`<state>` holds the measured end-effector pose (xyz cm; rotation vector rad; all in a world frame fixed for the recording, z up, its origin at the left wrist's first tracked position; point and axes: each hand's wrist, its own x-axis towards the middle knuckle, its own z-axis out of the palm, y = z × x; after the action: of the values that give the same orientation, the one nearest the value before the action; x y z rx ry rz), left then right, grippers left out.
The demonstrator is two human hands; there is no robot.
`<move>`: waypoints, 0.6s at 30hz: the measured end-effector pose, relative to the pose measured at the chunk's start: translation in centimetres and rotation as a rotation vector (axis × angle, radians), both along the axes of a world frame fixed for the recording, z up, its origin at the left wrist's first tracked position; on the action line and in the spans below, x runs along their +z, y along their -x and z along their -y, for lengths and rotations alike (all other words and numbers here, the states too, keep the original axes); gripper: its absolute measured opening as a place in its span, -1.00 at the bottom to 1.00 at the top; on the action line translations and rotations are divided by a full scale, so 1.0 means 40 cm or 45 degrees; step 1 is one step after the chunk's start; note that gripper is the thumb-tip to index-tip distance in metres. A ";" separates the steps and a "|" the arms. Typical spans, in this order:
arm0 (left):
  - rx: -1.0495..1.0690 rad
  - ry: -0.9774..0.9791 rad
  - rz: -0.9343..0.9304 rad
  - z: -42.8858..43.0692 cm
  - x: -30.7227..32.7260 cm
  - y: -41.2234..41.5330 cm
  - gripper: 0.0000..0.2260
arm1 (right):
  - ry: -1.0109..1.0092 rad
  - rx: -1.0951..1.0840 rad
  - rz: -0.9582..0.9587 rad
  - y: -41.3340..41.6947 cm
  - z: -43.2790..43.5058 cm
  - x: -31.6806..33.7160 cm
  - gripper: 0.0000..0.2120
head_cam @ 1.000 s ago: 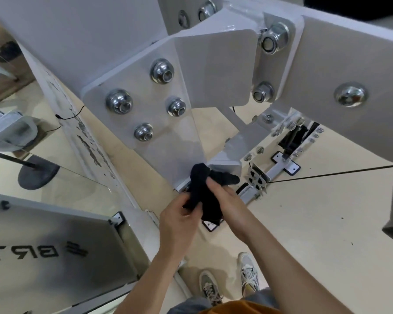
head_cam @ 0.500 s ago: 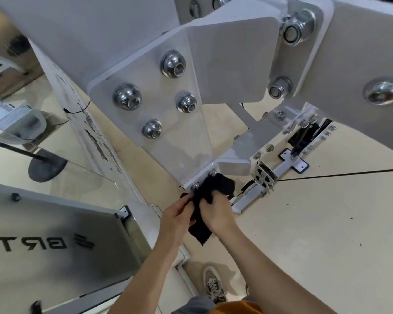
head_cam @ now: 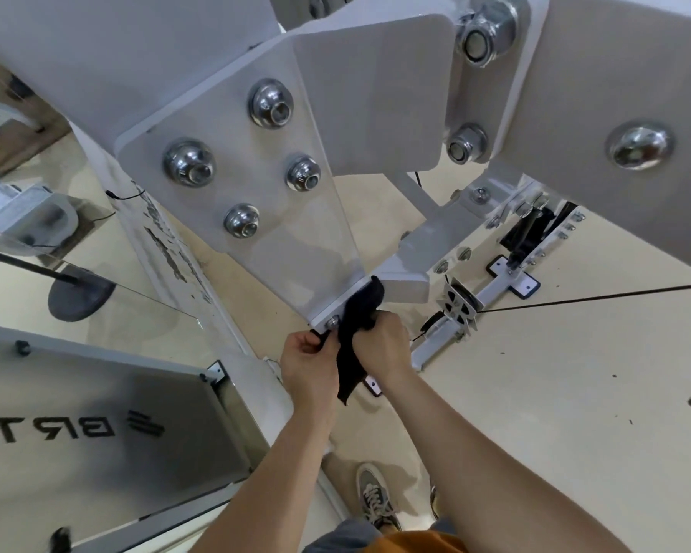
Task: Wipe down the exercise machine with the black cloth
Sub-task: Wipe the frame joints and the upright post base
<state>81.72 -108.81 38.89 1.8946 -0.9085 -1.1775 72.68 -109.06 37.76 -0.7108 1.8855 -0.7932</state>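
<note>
Lengthwise the black cloth (head_cam: 354, 333) hangs tail-down from the exercise machine (head_cam: 296, 241) — left hand (head_cam: 308, 365), right hand (head_cam: 383, 345) both gripping it.

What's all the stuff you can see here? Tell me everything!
exercise machine: one, white, overhead and ahead
bolts: four, shiny silver, on the machine's near face
black cloth: one, black, against the machine, between the hands
pulley: one, silver, right of the cloth
panel: one, grey, lower left
shoe: one plainly seen, grey, bottom middle
left hand: one, grips the cloth
right hand: one, grips the cloth
</note>
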 end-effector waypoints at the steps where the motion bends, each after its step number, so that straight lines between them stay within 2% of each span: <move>1: 0.011 -0.022 -0.008 -0.008 -0.007 0.004 -0.76 | -0.014 -0.037 0.055 0.016 0.001 0.004 -0.81; 4: 0.024 -0.054 -0.086 -0.021 -0.002 0.019 -0.76 | 0.145 -0.292 0.130 0.048 -0.004 0.026 -0.90; 7: 0.045 0.006 -0.231 -0.034 0.018 0.050 -0.75 | 0.350 -0.639 0.467 0.038 -0.010 0.041 -0.86; 9: 0.012 0.046 -0.251 -0.058 0.027 0.063 -0.79 | 0.371 -0.831 0.692 0.029 -0.016 0.044 -0.84; 11: -0.091 0.117 -0.155 -0.073 0.033 0.072 -0.74 | 0.367 -1.056 0.870 0.043 -0.018 0.039 -0.82; 13: -0.206 0.212 -0.038 -0.070 0.043 0.089 -0.80 | 0.364 -1.208 0.963 0.065 -0.018 0.033 -0.86; 16: -0.440 0.251 0.222 -0.046 0.049 0.125 -0.76 | 0.366 -1.131 0.946 0.070 -0.026 0.022 -0.96; 18: -0.624 0.229 0.436 -0.041 0.046 0.141 -0.67 | 0.370 -0.988 1.088 0.058 -0.042 0.009 -0.86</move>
<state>76.10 -107.18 40.75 1.8076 -1.6800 -1.0032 70.36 -107.38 38.11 0.2539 1.2117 -1.5720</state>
